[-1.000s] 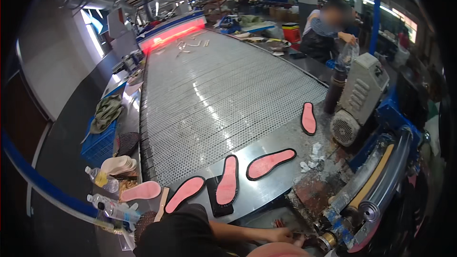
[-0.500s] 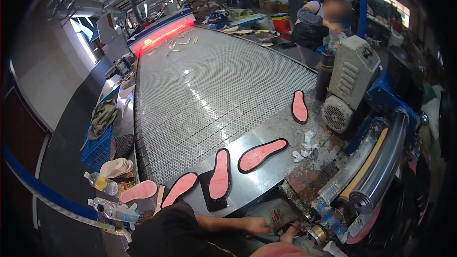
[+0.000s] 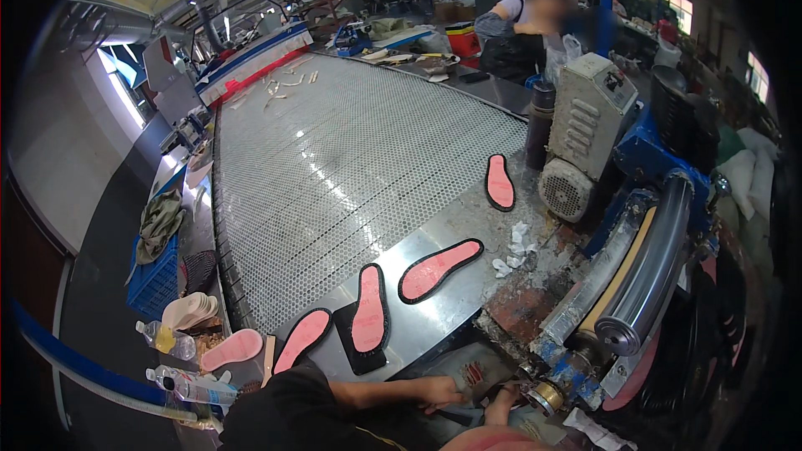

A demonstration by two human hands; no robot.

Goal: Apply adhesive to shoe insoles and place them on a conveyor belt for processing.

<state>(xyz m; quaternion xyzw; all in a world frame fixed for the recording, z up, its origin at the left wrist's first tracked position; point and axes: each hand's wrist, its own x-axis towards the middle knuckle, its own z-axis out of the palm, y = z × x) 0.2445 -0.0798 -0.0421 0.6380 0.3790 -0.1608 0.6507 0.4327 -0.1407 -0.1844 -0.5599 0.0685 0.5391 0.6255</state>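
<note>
My left hand point(image 3: 442, 392) is low in front of me, with its fingers curled closed. Just right of it, my right hand point(image 3: 500, 406) is bent inward beside a brass-coloured knob point(image 3: 547, 397) of the roller machine. Anything pinched in either hand is too small or hidden to name. Behind the hands, on the metal plate, lie pink shoe soles with black rims: one sole point(image 3: 302, 339) by my left sleeve, an upright one point(image 3: 368, 311) on a black pad point(image 3: 364, 361), and a slanted one point(image 3: 440, 271). Farther back right lies another sole point(image 3: 500, 183).
A mesh conveyor point(image 3: 334, 167) runs away from me toward a red-edged machine opening. At right stand the roller machine point(image 3: 647, 271) and a grey motor housing point(image 3: 589, 113). Bottles point(image 3: 167, 339), a pink insole point(image 3: 232, 350) and a blue crate point(image 3: 154, 276) are at left. A person sits far right.
The whole view has shifted, so things appear farther left. The red glow at the conveyor's far end has dimmed. Both hands stay low and close together; the right shows more plainly now.
</note>
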